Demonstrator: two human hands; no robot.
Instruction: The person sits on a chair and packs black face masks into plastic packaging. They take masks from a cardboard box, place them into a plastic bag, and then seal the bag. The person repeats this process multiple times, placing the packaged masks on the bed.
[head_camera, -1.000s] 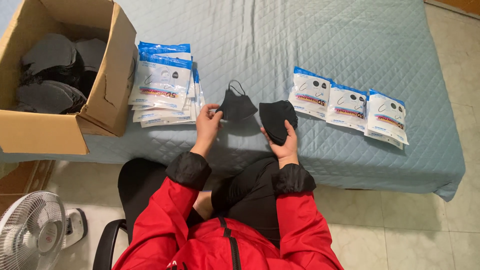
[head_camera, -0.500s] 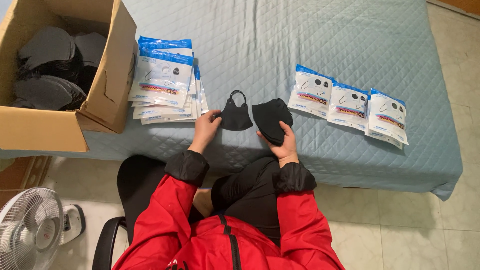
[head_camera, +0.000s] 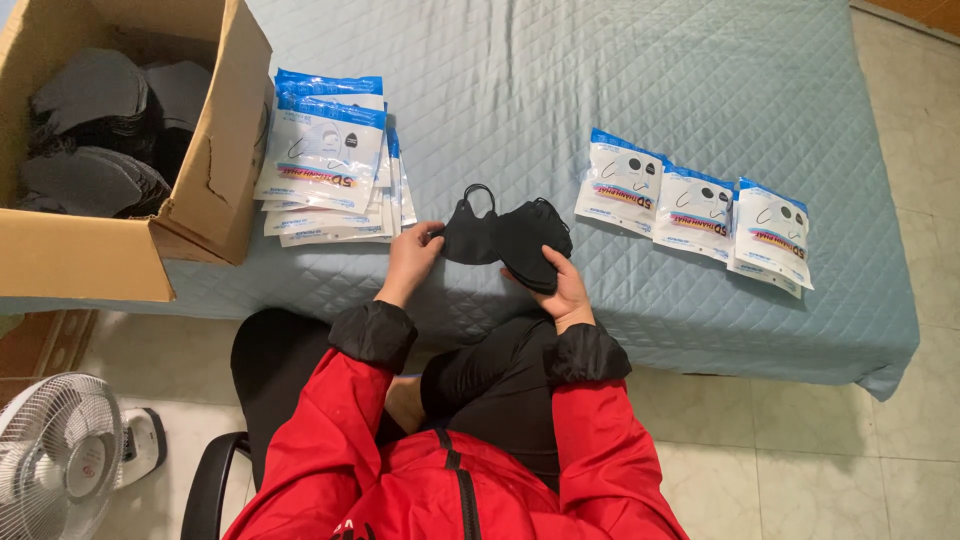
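Left hand (head_camera: 412, 255) pinches the edge of a black mask (head_camera: 468, 233) lying on the bed (head_camera: 700, 90); my right hand (head_camera: 562, 285) grips a small stack of masks (head_camera: 533, 245) from below, fingers curled round it. The two just overlap at the middle. To do this well, I'd line the single mask's fold up with the stack's and keep its ear loop (head_camera: 481, 191) flat so nothing snags. I'd hold the stack firmly, thumb on top, so it doesn't fan out. Empty pouches (head_camera: 325, 160) sit just left of my left hand, filled packs (head_camera: 695, 205) to the right, and the box (head_camera: 215, 190) of masks stands far left.
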